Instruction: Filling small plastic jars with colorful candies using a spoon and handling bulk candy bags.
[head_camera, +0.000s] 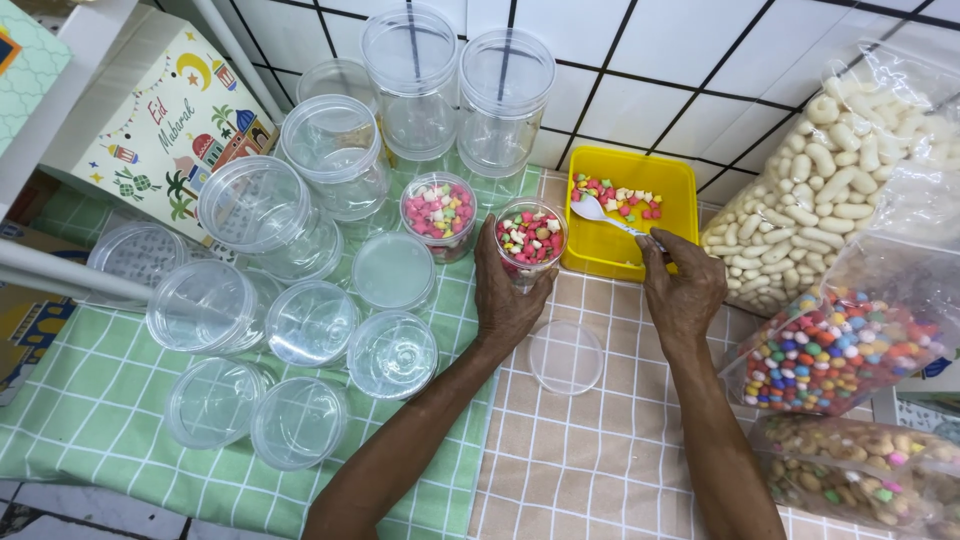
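Observation:
My left hand grips a small clear jar filled with pink, green and white candies. My right hand holds the handle of a white plastic spoon, whose bowl rests among loose candies in a yellow tray just right of the jar. A second filled jar stands to the left of the held one. A loose clear lid lies on the beige checked cloth between my forearms.
Several empty clear jars and lids cover the green checked cloth at left. Two tall jars stand at the back. Bags of white puffs, coloured candies and nuts crowd the right. A decorated box leans at left.

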